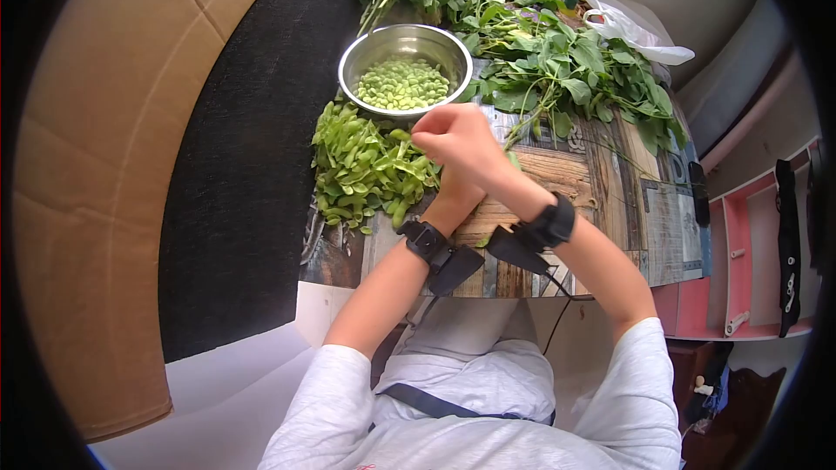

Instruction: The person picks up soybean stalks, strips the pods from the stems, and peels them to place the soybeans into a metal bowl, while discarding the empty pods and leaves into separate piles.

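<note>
My right hand (463, 144) crosses over my left, near the front rim of a steel bowl (345, 78). Its thumb and fingertips are pinched together and point left; whatever they hold, if anything, cannot be made out. Below it, my left hand (461, 190) is mostly covered, and its fingers are hidden. A bit of green, perhaps a pod (514, 159), shows just right of the hands. Shelled green soybeans (402, 84) lie in the bowl. A heap of green soybean pods (361, 165) lies in front of it, to the left of my hands.
Leafy soybean plants (557, 61) spread over the back and right of the wood-patterned table (557, 176). A white plastic bag (636, 30) lies at the back right. A black panel (239, 157) and cardboard (96, 165) stand along the left. A pink shelf (740, 261) is at the right.
</note>
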Available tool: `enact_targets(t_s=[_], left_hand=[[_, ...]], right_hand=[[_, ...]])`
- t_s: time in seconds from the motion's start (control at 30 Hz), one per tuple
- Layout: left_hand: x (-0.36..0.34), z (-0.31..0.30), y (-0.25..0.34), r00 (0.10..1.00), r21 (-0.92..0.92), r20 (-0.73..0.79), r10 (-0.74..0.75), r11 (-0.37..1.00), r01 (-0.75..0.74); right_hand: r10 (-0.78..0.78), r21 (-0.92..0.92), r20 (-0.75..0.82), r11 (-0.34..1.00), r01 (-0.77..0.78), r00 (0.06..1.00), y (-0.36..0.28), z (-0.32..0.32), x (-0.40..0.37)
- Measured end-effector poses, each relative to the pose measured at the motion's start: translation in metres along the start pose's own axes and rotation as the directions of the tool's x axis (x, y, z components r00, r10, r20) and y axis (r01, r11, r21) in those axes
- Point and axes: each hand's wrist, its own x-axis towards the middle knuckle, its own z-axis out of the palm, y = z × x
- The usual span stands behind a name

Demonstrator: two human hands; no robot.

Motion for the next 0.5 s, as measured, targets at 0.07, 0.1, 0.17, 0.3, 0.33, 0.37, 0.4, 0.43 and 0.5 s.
enact_targets(t_s=[0.07,0.1,0.17,0.3,0.33,0.37,0.4,0.43,0.5], left_hand=[[0.008,-0.016,0.023,0.986,-0.026,0.117,-0.115,0.993,0.119],[0.011,-0.023,0.032,0.946,-0.039,0.235,-0.221,0.971,0.237],[0.013,-0.026,0.034,0.942,-0.030,0.247,-0.225,0.970,0.240],[0.006,-0.021,0.024,0.963,-0.061,0.215,-0.160,0.982,0.177],[0.004,-0.019,0.023,0.983,-0.090,0.154,-0.096,0.990,0.110],[0.003,-0.017,0.021,0.983,-0.091,0.154,-0.097,0.990,0.112],[0.005,-0.017,0.022,0.998,-0.025,0.067,-0.008,1.000,0.010],[0.008,-0.020,0.026,0.996,0.050,-0.013,0.087,0.995,-0.086],[0.016,-0.030,0.037,0.986,0.113,0.160,-0.040,0.993,0.022]], right_hand=[[-0.023,-0.075,0.050,0.997,0.027,0.998,0.006,0.016,0.005],[-0.024,-0.074,0.051,0.997,0.028,0.998,0.008,0.019,0.007],[-0.034,-0.159,0.035,0.986,0.039,0.999,0.012,0.026,0.013],[-0.085,-0.124,-0.065,0.989,0.077,0.994,0.018,0.021,0.011],[-0.120,-0.132,-0.100,0.986,0.107,0.988,0.018,0.016,0.008],[-0.119,-0.133,-0.099,0.986,0.105,0.988,0.017,0.008,0.006],[-0.121,-0.102,-0.116,0.989,0.109,0.986,0.017,0.000,0.004],[-0.121,-0.070,-0.134,0.991,0.113,0.984,0.016,-0.010,0.001],[-0.203,-0.131,-0.224,0.975,0.177,0.953,0.023,-0.027,-0.006]])
